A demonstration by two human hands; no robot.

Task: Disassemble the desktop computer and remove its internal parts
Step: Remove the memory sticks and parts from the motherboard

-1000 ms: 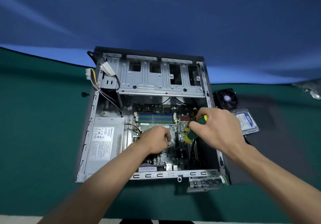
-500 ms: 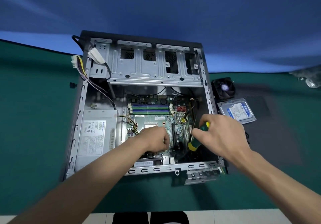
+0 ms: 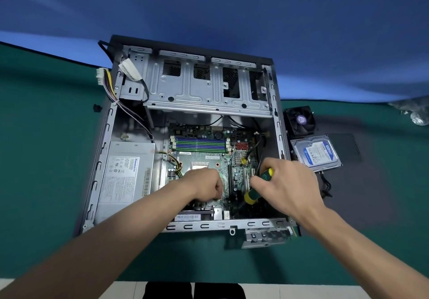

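The open desktop case (image 3: 97, 166) lies flat on the green mat, side panel off. Inside it sit the green motherboard (image 3: 209, 159), a grey power supply (image 3: 126, 178) at left and an empty metal drive cage (image 3: 204, 87) at the far end. My right hand (image 3: 287, 182) grips a green-and-yellow screwdriver (image 3: 253, 194), its tip pointing down at the board's near right part. My left hand (image 3: 204, 185) rests on the board with fingers curled; whether it holds anything is hidden.
A black fan (image 3: 299, 121) and a hard drive (image 3: 316, 153) with a blue label lie on the mat right of the case. Loose power cables (image 3: 109, 85) hang over the case's far left corner. A small black piece (image 3: 97, 107) lies left of the case.
My right hand with the screwdriver has moved nearer to me, from the board's red connectors to its near right part. The view has shifted, and my left hand has stayed on the board.
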